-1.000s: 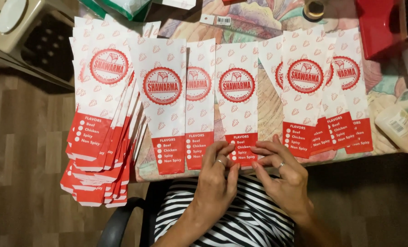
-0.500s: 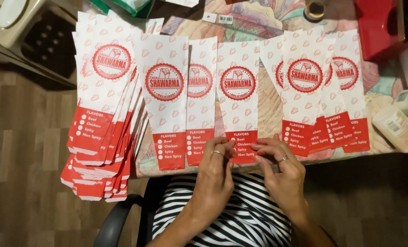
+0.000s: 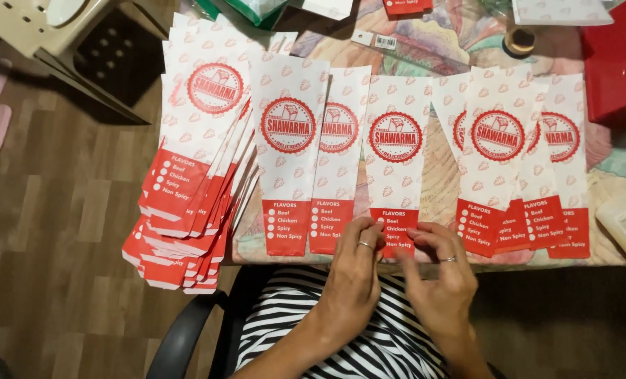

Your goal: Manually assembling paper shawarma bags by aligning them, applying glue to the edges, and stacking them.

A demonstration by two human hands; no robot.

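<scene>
Both hands pinch the red bottom edge of the middle paper sleeve [image 3: 394, 168], which lies flat at the table's near edge: left hand [image 3: 351, 281] on its left corner, right hand [image 3: 439, 281] on its right, fingertips pressed to the paper. Whether the sleeve holds anything cannot be told. Since a second ago the hands have barely shifted. Left of the grip lies a fanned stack of sleeves [image 3: 186, 189]; right, overlapping sleeves [image 3: 509, 161]. Beyond, a patterned tablecloth [image 3: 439, 42]; below, wood-look floor [image 3: 60, 245].

Two hands work at the table edge, a left hand [image 3: 351, 281] and a right hand [image 3: 435, 281]. Three paper sleeves [image 3: 394, 151] lie singly, flanked by two fanned stacks [image 3: 193, 161] whose sheets overlap too much to count.
</scene>
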